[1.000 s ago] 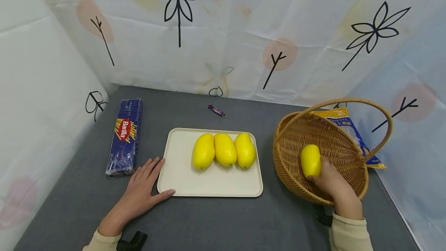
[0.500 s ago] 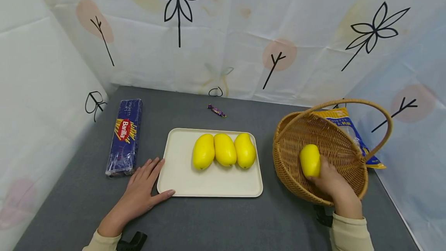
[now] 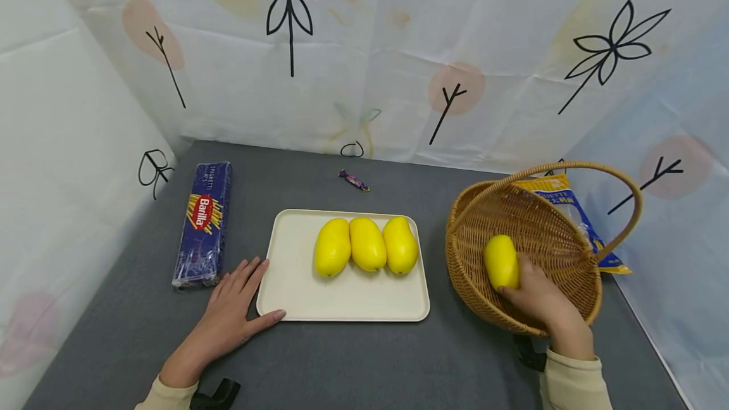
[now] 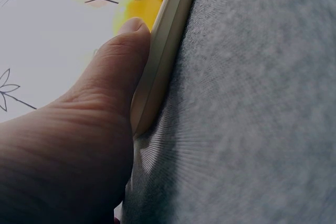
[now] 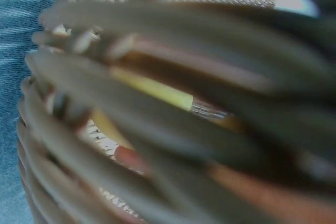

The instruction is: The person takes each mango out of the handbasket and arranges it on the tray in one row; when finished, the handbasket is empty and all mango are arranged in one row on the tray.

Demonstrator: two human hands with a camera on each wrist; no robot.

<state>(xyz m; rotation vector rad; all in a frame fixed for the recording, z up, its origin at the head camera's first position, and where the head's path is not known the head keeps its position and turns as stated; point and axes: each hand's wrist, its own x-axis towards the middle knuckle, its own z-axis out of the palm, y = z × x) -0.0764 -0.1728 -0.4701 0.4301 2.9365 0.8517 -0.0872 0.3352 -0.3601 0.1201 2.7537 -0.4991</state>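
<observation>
Inside the brown wicker basket (image 3: pixel 471 290), my right hand (image 3: pixel 538 293) grips a yellow mango (image 3: pixel 501 262), thumb at its near end. The other fingers are hidden behind the fruit. In the right wrist view blurred basket weave (image 5: pixel 121 93) covers most of the picture, with a strip of yellow mango (image 5: pixel 168 94) showing through. My left hand (image 3: pixel 230 309) lies with fingers spread at the left end of a cream tray (image 3: pixel 336 302). Its thumb (image 4: pixel 113 66) rests on the tray's rim in the left wrist view. Three mangoes (image 3: pixel 367 244) sit side by side on the tray.
A blue spaghetti pack (image 3: pixel 204 223) lies left of the tray, close to my left fingers. A purple wrapped candy (image 3: pixel 354 180) is behind the tray. Behind the basket's tall handle (image 3: pixel 632 182) leans a blue and yellow bag (image 3: pixel 612 264). Patterned cloth (image 3: pixel 376 49) walls the back and sides.
The mango and my right hand have shifted slightly left within the basket. The left hand and tray have stayed in place.
</observation>
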